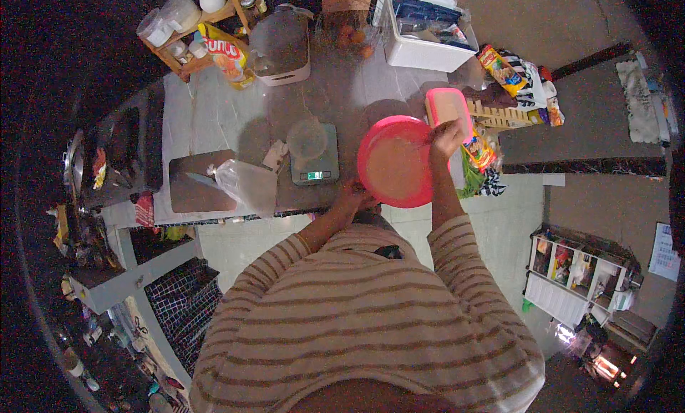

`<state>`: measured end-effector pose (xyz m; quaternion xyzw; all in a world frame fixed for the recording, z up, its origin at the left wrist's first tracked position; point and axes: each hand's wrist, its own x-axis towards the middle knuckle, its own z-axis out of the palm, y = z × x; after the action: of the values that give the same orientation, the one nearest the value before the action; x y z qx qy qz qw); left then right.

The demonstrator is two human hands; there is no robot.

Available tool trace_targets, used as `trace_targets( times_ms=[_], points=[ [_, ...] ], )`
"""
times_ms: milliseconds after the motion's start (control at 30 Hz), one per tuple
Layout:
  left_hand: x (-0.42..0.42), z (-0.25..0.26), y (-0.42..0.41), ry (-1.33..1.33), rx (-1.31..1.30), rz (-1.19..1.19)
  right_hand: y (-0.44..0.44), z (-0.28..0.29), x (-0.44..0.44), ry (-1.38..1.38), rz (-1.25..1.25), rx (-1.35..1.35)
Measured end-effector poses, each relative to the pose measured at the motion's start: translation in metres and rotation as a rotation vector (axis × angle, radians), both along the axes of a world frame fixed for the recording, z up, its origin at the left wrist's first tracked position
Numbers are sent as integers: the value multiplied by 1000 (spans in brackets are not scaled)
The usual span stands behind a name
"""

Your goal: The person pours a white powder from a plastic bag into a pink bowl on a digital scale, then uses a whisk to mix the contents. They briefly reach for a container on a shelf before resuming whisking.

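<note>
A round red plastic basin [397, 164] is in front of me at the counter edge, with tan, blurred contents. My left hand [366, 194] grips its near left rim, the fingers partly hidden beneath. At the basin's upper right rim is my right hand [448, 137], its fingers curled; whether it pinches the rim or something small is unclear. Just beyond that hand lies a pink-rimmed rectangular container [448, 108]. Left of the basin, a clear round bowl [306, 139] rests on a digital kitchen scale [316, 169] whose display is lit.
A dark board [195, 191] bears a knife [202, 179] and a clear plastic bag [249, 185]. Behind stand a yellow food packet [227, 54], a lidded bin [283, 43], eggs [350, 38] and a white box [428, 54]. A wooden crate [497, 113] and greens [471, 174] are at right.
</note>
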<state>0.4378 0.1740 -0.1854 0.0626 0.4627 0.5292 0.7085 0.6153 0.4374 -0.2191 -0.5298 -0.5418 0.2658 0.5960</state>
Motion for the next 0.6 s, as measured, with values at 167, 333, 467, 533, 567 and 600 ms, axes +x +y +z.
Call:
trace_targets(
  times_ms=[167,333,467,533,567,600],
  points=[
    [-8,-5,1,67,54,9,-66,55,-22,259,453,-481],
    [0,-11,1,61,23,-6,-20,54,-7,243,291,-228],
    [-4,6,5,56,17,43,-79,51,-31,365,392,-488],
    [-4,0,-4,54,10,-5,-73,63,-5,157,559,-655],
    [-7,-15,-7,44,26,-67,-59,64,-1,83,496,-518],
    [-4,-24,-3,28,59,-143,-25,61,4,2,417,-367]
  ],
)
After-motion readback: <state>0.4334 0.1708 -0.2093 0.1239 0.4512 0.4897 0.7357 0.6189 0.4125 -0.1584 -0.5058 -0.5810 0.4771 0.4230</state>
